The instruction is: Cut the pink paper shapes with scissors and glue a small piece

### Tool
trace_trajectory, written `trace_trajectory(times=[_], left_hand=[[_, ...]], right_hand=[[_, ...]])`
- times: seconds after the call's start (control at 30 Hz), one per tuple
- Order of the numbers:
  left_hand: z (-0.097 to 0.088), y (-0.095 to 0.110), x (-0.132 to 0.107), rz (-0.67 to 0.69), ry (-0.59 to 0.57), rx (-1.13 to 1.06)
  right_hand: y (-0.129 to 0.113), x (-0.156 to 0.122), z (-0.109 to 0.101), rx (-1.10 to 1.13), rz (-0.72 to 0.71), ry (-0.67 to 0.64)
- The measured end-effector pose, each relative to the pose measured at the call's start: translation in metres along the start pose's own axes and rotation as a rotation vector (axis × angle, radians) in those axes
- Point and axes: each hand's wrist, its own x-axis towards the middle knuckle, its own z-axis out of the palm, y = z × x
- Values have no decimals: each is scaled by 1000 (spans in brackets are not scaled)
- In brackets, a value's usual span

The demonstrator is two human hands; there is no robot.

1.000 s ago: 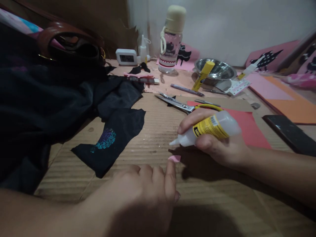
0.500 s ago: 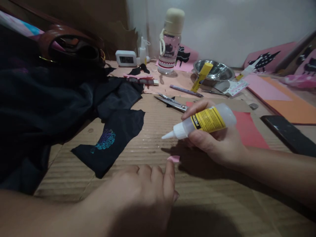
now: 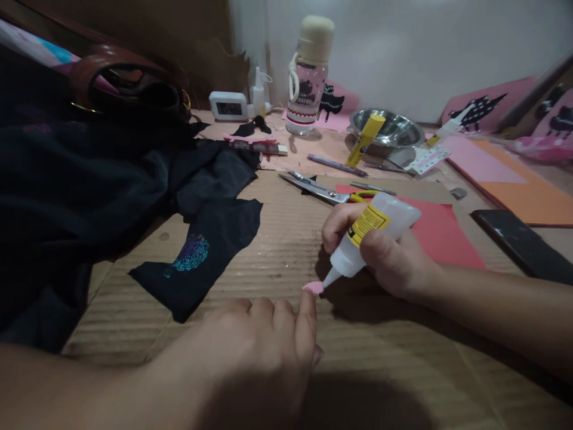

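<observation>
My left hand point(image 3: 264, 352) rests on the cardboard point(image 3: 268, 251), its fingers curled down side by side. Its index fingertip holds a small pink paper piece point(image 3: 313, 288) against the board. In my right hand point(image 3: 394, 257) is a clear glue bottle point(image 3: 391, 212) with a yellow label, gripped between thumb and fingers. The bottle tips down to the left, and its white nozzle is at the right end of the pink piece. Whether glue is coming out, I cannot tell. Left of the hands lies a black fabric piece point(image 3: 215, 251) with a glittery blue-purple patch.
Scissors point(image 3: 317, 190) and a red paper sheet point(image 3: 447, 233) lie beyond my right hand. A phone point(image 3: 514, 239) is at the right. Behind stand a glue stick point(image 3: 364, 140), metal bowl point(image 3: 396, 137), drink bottle point(image 3: 308, 77) and digital clock point(image 3: 228, 106). Black cloth point(image 3: 89, 185) covers the left.
My right hand has tilted the glue bottle more steeply and lowered it, bringing the nozzle from above the board to the pink piece. My left hand stays in place.
</observation>
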Motion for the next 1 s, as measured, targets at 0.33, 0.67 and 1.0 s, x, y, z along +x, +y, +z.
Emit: trace_trajectory(times=[0.33,0.67,1.0], left_hand=[[3,1,0,-16,-45,13],[4,3,0,-23,-21,35],[8,4,-1,-23,-5,14]], right_hand=[[-3,-1,0,-34,64,18],[-8,1,2,-60,-12,124],[-3,0,-2,-13,62,-6]])
